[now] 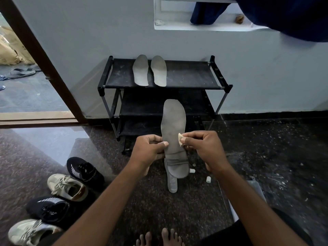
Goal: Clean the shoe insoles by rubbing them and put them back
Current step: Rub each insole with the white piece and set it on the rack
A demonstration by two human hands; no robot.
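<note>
Grey insole [173, 121] held upright at frame centre, toe end toward 12 o'clock, in front of the black shoe rack [220, 80]. The left hand [149, 150] is closed on its left edge, thumb across the face; the right hand [205, 148] pinches a small pale rubbing piece [180, 139], what it is made of unclear, against the right edge. To rub well, judged from this grip: keep the left hand firm near the worked patch so the flexible sole does not fold, and work in short strokes from waist toward toe and heel. A second insole [172, 183] lies on the floor directly behind the held one, at 6 o'clock, partly hidden. Two more insoles [141, 70] rest side by side on the rack's top shelf at 12 o'clock. Count: four insoles; four shoes at 8 o'clock, two black [85, 170] and two beige [68, 186]; two small white cylinders [192, 170] on the floor at 5 o'clock.
</note>
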